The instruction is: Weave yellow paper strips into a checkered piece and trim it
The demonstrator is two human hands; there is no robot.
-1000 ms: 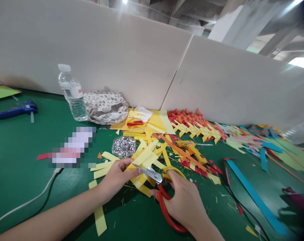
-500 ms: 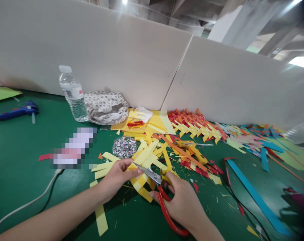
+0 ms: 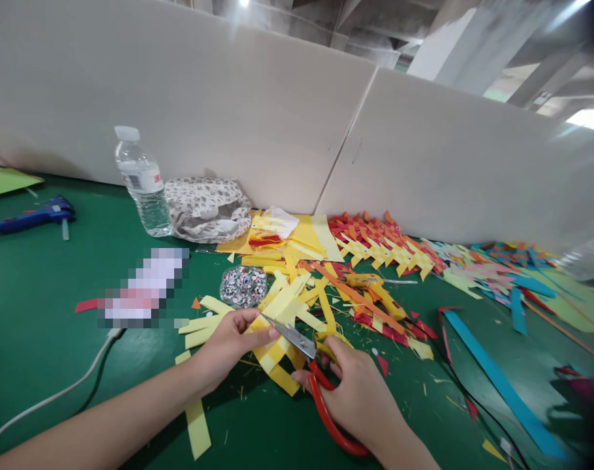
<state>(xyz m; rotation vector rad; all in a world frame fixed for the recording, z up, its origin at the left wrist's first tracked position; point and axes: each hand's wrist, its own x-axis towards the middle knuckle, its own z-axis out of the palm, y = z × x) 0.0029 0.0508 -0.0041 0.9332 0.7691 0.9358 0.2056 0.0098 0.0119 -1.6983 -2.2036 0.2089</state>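
Note:
My left hand (image 3: 243,336) pinches a yellow woven paper piece (image 3: 272,349), a checkered weave of light and darker yellow strips with loose ends sticking out. In my right hand (image 3: 348,385) is a pair of scissors (image 3: 321,398) with red handles, one loop of which hangs below the fingers. The scissor blades point up and left, their tips at the woven piece close to my left fingertips. Around the piece lie loose yellow paper strips (image 3: 198,427). A clear bag of small googly eyes (image 3: 243,286) sits just beyond my left hand.
Behind stand a water bottle (image 3: 143,186) and a patterned cloth bag (image 3: 206,209) against a white partition (image 3: 203,98). A yellow glue gun (image 3: 375,290) lies among red and orange scraps, its black cord running right. A blue glue gun (image 3: 32,217) and a blurred-out device with a white cable (image 3: 89,375) lie left.
Almost nothing differs. Both hands, the scissors and the woven paper piece stay in nearly the same place.

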